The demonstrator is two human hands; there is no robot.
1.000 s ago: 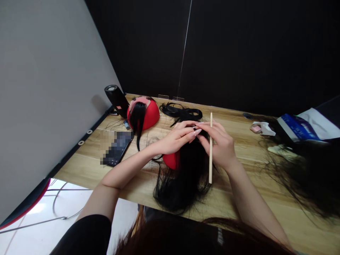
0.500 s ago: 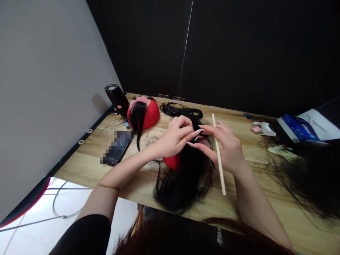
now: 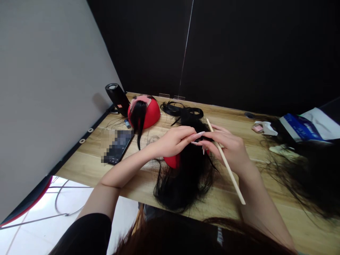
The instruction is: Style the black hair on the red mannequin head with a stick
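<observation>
A wig of long black hair (image 3: 183,187) lies over a red rounded form (image 3: 171,162) close to the table's front edge. Above it, my left hand (image 3: 175,141) is closed, its thumb and fingers pressed together at the hair; the strands in the pinch are too fine to see clearly. My right hand (image 3: 233,148) meets it from the right, fingertips almost touching the left ones. Across its palm side, a slim pale wooden stick (image 3: 230,171) rests between thumb and fingers, slanting down to the right. The fingers partly hide the top of the wig.
A second red form (image 3: 152,115) with a pink cap and black hair stands at back left, beside a black cylindrical speaker (image 3: 117,99). A phone (image 3: 120,145) lies left. Looped black hair (image 3: 196,113) lies behind. Loose hair (image 3: 318,177) and a blue-white pack (image 3: 301,129) sit right.
The wooden stick has tilted, its lower end swinging right and its upper end left. My right hand has shifted slightly down and right, and my left fingers have lowered and flattened.
</observation>
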